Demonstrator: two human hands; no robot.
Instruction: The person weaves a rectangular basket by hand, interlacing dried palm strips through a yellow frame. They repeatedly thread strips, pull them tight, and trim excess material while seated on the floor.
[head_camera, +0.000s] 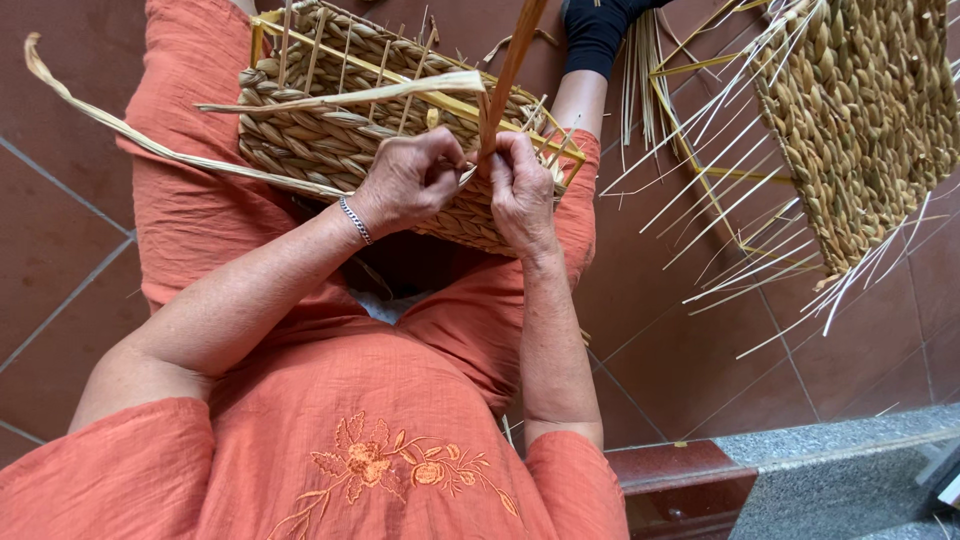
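Note:
A half-woven straw basket (330, 130) on a yellow wire frame rests on my lap, over my orange dress. My left hand (410, 180), a silver bracelet at its wrist, pinches a pale flat straw strand (340, 97) against the basket's near rim. Right beside it, my right hand (520, 190) grips a brown upright strand (508, 70) that rises out of the top of the view. The fingers of both hands meet at the rim. A long loose strand (110, 118) trails off to the left over the floor.
A second woven basket (865, 120) on a yellow frame, with many thin loose stakes sticking out, lies on the red tiled floor at the upper right. My black-socked foot (595, 35) shows beyond the lap basket. A grey stone ledge (830, 470) runs along the lower right.

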